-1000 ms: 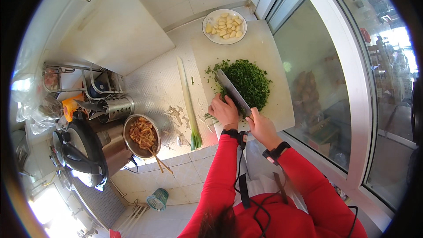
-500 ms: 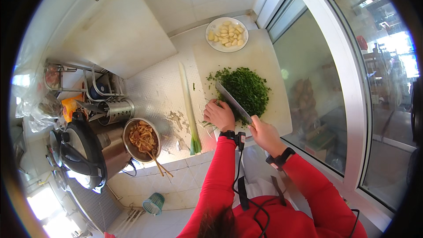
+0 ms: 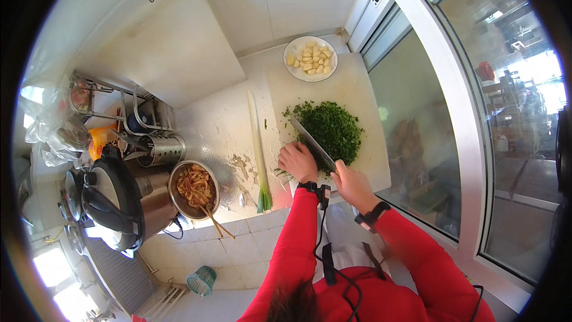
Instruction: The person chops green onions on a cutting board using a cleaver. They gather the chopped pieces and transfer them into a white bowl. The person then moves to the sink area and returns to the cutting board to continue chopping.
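I grip a kitchen knife point(image 3: 311, 142) with my right hand point(image 3: 350, 183), its blade angled across the left side of a pile of finely chopped greens point(image 3: 335, 131) on a pale cutting board point(image 3: 372, 161). My left hand point(image 3: 298, 161) rests just left of the blade, fingers bent over a bunch of green stalks point(image 3: 280, 173), partly hidden. A long leek point(image 3: 260, 155) lies left of the board. A plate point(image 3: 292, 67) of peeled garlic point(image 3: 310, 58) sits at the board's far end.
On the left stand a steel bowl point(image 3: 210, 176) of food with chopsticks point(image 3: 217, 226), an electric pressure cooker point(image 3: 113, 203), a utensil holder point(image 3: 164, 152) and a rack point(image 3: 136, 122). A white panel point(image 3: 173, 42) stands behind. A glass window point(image 3: 417, 131) borders the right.
The view has shifted, so the scene sits lower in the picture. My left hand and the knife have moved slightly leftward across the greens; both hands keep their grip.
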Available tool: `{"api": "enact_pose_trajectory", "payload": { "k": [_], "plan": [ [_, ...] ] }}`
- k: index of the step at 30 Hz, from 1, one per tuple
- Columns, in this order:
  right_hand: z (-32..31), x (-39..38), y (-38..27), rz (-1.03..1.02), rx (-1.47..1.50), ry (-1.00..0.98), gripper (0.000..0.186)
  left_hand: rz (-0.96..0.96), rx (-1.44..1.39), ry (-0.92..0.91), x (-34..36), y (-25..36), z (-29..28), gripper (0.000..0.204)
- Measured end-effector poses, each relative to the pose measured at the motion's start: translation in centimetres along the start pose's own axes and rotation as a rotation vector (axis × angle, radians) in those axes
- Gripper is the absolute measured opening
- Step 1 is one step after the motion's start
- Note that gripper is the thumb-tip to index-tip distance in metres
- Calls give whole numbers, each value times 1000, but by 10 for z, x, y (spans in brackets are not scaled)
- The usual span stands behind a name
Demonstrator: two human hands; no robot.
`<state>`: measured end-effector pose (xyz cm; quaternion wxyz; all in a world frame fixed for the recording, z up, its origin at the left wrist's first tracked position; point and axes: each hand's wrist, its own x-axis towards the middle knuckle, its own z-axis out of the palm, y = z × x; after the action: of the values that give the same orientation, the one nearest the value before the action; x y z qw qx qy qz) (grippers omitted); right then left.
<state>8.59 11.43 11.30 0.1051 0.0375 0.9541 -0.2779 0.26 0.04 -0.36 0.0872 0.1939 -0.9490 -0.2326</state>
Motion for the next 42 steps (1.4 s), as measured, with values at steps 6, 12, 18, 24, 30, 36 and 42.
{"api": "enact_pose_trajectory", "payload": {
  "k": [6, 12, 18, 24, 30, 36, 42],
  "plan": [
    [8, -9, -1, -8, -113, 2, 18, 5, -57, 69, 0, 0, 2, 14],
    [39, 33, -3, -44, -24, 59, 18, -1, -47, 98, -2, -3, 5, 14],
    [3, 17, -4, -54, -37, -31, 20, -7, -25, 71, -2, -1, 4, 15],
    [9, 17, -7, -34, -134, -24, 20, 24, -32, 52, -1, -3, 6, 15],
    [30, 46, -9, -79, -22, 21, 21, 28, -26, 51, -2, -6, 8, 16],
    [-16, 21, -5, -83, -70, -96, 21, -26, -62, -17, 0, -5, 6, 17],
    [20, 36, -15, -68, -115, -47, 20, 48, -50, 64, -2, -7, 9, 18]
  ]
}}
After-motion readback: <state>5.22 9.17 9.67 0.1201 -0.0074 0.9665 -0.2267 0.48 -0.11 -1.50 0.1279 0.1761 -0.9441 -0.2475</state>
